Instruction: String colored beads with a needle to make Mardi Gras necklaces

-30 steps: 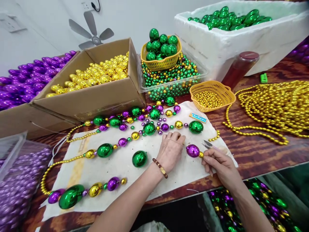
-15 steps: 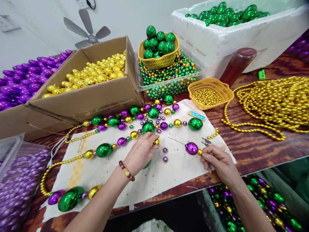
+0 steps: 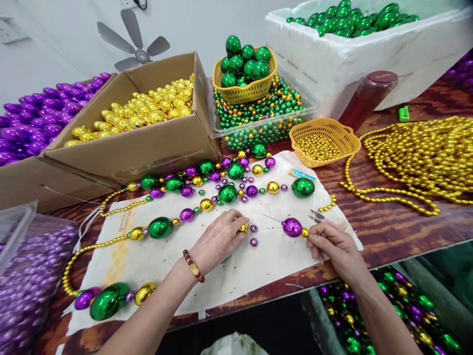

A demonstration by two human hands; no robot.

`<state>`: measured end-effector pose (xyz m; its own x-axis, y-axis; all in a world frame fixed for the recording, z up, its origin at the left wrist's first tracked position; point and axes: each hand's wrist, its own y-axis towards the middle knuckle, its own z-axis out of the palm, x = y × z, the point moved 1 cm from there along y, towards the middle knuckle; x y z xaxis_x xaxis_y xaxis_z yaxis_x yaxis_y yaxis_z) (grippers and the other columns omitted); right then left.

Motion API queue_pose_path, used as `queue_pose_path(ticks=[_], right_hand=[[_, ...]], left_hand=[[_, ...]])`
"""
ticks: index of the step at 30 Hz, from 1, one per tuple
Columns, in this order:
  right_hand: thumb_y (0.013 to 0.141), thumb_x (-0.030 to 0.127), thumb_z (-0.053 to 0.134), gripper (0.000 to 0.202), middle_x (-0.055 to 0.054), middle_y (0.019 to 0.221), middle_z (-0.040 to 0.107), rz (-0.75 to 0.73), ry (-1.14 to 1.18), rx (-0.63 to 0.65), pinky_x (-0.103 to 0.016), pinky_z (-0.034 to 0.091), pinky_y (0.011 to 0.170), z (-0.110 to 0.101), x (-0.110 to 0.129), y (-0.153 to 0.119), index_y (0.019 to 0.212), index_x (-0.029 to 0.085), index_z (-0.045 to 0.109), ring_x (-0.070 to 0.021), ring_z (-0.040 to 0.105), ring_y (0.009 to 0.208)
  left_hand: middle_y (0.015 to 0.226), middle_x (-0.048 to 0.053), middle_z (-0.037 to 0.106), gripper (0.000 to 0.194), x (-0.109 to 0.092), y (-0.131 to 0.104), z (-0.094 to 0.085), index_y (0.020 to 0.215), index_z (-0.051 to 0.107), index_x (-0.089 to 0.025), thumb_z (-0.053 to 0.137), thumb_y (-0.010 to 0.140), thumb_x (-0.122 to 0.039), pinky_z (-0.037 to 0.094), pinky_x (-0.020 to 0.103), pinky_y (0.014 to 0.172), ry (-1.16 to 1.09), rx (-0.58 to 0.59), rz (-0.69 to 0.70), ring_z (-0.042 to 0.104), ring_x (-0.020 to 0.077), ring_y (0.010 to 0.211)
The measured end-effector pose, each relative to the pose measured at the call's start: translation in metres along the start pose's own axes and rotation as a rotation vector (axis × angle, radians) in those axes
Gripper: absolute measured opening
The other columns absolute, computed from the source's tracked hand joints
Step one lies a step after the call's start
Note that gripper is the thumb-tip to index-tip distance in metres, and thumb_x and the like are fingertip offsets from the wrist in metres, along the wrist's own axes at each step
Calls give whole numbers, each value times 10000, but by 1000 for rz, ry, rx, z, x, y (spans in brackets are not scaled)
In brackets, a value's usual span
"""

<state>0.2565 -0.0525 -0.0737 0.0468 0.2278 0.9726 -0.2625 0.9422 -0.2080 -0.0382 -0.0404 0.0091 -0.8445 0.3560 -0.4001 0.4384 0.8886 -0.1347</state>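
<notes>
My left hand (image 3: 221,234) is closed with its fingertips on a gold bead (image 3: 243,228), just left of two small purple beads (image 3: 253,235) on the white cloth (image 3: 207,291). Part of a green bead shows beneath that palm. In my right hand (image 3: 328,241) the thumb and fingers pinch a strand at a small gold bead (image 3: 305,232). Beside it a large purple bead (image 3: 292,227) sits on a long thin needle (image 3: 269,216) pointing left. A pale thread rises from that hand toward a green bead (image 3: 303,187). Scissors (image 3: 317,215) lie partly behind the fingers.
Strung beads (image 3: 160,227) cross the cloth's left side. Behind stand a cardboard box (image 3: 148,148) of gold beads, a clear tub (image 3: 258,128), a yellow basket (image 3: 325,129) and a white foam box (image 3: 354,59). Gold bead strands (image 3: 424,153) lie at right.
My left hand has moved slightly down and right, bringing the gold bead close to the small purple beads. My right hand holds the strand almost unmoved.
</notes>
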Motion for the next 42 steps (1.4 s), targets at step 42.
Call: queue_pose_path(ticks=[42], right_hand=[[902,274,634,75,-5,722,643,-42,-5,-42,-171,427,443,-1,-2,-2,881,204,647,-93,547,552]], left_hand=[[1074,52,595,303,28,-72,18,1206,605,-235,559,913,-300,457,305,873,-356,-13,-114,586,169,966]])
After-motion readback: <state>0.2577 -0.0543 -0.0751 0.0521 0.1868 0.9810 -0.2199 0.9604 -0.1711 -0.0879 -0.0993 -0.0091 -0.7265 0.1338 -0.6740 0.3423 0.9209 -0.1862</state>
